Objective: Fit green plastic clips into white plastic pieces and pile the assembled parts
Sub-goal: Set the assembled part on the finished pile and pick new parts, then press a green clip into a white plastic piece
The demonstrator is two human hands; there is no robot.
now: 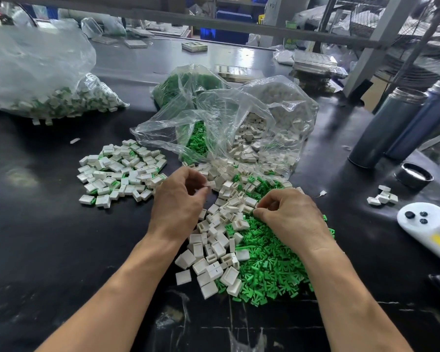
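My left hand (pixel 181 196) pinches a small white plastic piece (pixel 210 184) between thumb and fingertips, just above the heap of loose white pieces (pixel 214 250). My right hand (pixel 287 214) lies on the spread of green clips (pixel 269 270), fingers curled down into the parts; what it pinches is hidden. A pile of assembled white-and-green parts (pixel 122 171) sits on the black table to the left of my left hand.
Open clear bags of green clips (pixel 196 141) and white pieces (pixel 259 138) lie behind the heaps. A large bag of assembled parts (pixel 56 100) sits far left. Two metal flasks (pixel 386 125), a black lid (pixel 413 175), a white tool (pixel 427 222) and a few white pieces (pixel 382 198) occupy the right.
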